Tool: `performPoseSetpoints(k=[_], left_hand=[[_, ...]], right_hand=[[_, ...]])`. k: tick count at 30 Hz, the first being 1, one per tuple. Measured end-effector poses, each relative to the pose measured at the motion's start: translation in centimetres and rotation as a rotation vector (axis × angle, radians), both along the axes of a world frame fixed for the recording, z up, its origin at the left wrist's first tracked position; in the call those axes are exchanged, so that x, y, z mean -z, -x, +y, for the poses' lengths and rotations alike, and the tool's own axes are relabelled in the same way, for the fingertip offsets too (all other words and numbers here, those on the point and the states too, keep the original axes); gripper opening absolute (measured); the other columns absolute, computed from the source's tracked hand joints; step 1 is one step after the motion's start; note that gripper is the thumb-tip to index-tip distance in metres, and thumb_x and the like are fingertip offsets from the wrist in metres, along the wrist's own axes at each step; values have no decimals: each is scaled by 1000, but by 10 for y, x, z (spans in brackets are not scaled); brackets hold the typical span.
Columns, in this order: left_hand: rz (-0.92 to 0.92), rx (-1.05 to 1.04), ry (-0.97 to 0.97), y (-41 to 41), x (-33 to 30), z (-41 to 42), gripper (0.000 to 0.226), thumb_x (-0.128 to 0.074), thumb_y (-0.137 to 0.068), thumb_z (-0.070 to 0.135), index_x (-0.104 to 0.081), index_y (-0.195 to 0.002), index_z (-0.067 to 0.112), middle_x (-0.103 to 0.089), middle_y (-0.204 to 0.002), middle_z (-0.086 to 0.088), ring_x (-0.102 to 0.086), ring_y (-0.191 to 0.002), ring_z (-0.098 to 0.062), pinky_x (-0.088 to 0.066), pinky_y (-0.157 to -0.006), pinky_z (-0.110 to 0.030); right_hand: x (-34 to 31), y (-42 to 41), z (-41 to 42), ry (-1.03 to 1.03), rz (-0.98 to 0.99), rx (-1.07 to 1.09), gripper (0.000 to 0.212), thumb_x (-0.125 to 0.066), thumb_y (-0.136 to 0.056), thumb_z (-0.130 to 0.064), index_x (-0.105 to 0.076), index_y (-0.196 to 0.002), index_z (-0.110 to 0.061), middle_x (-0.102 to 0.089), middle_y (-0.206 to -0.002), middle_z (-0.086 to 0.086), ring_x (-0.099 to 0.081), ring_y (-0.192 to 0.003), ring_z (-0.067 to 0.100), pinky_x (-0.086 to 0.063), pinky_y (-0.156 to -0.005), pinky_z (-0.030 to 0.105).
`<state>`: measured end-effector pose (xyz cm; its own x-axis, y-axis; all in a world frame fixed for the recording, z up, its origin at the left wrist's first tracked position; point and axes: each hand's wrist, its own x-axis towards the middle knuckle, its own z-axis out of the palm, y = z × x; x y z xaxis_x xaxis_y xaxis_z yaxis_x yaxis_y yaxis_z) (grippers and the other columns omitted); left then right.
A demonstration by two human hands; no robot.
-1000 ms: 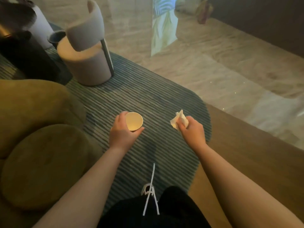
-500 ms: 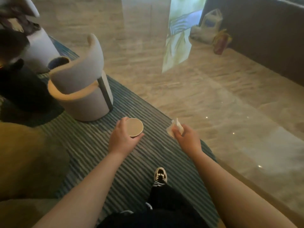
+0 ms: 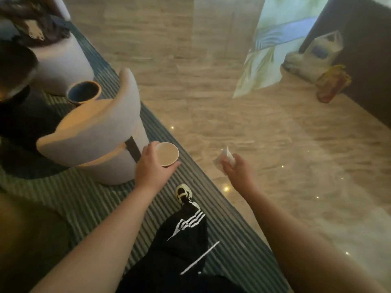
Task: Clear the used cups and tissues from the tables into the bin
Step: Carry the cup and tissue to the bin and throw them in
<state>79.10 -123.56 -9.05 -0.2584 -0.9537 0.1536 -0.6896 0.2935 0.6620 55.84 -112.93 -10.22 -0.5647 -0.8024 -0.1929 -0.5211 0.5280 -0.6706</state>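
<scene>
With the left hand [image 3: 151, 168] curled round the paper cup [image 3: 168, 155] just left of centre and the right hand [image 3: 238, 169] pinching the crumpled tissue [image 3: 225, 158] at three o'clock of it, mid-stride jolts risked tipping out any dregs or dropping the loosely held tissue.

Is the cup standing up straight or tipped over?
Nearly upright: the paper cup in the left hand shows its round open mouth facing up.

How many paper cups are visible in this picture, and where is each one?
1. The paper cup is held in the left hand, above the striped rug beside the round chair. Other cups may be out of view.
</scene>
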Motion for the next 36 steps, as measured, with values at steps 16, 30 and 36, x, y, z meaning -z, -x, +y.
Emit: performPoseSetpoints(k=[16,30,36], left_hand=[[45,-260,47,121,-30,-421,72,-83,-63,41,-46,-119,13,-53,-113,-8,-51,-101,-26,-44,-78,-38],[101,-928,18,137,-20,-686,75,-83,-64,38,-45,-123,14,-51,-119,-8,-49,-108,-29,-46,-83,-46],[99,-1121,-15,125,-22,-749,75,-83,-63,42,-44,-122,15,-50,-117,-7,-50,-104,-27,-47,-83,-45]], right_hand=[[-33,126,-495,-16,101,-286,28,-50,-91,-48,-57,-94,-21,-54,-67,-8,-49,-57,4,-31,-46,23],[-25,138,-907,20,139,-898,41,-43,-88,-63,-54,-83,-24,-63,-70,-2,-59,-60,16,-35,-48,26],[-26,106,-1014,16,48,-1077,39,-41,-87,-65,-52,-74,-30,-60,-64,-6,-56,-57,7,-32,-46,21]])
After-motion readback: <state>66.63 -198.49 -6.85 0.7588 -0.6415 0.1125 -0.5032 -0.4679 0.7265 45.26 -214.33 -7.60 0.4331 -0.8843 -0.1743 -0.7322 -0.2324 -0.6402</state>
